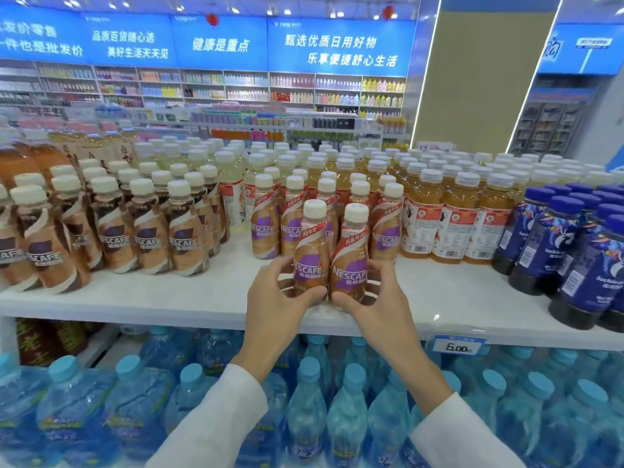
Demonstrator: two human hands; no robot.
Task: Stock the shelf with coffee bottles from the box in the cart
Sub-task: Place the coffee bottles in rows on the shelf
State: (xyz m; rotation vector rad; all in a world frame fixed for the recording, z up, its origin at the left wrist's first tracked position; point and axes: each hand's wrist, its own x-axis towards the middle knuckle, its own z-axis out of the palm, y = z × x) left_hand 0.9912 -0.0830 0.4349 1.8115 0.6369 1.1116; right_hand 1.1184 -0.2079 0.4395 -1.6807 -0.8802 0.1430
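Plastic and smooth-labelled, two small coffee bottles [329,261] stood touching at the near edge of the white shelf [169,298], left hand [277,292] and right hand [368,295] each curled around one's lower body, a sensible hold since full bottles likely felt firm, slightly slippery, fairly light.

Bright, even store lighting from ceiling lamps [287,11]; soft shadows, wide-angle bending at edges, blurry far shelves [236,89].

Left hand [282,292] and right hand [373,295] both curled, gripping, arms extended.
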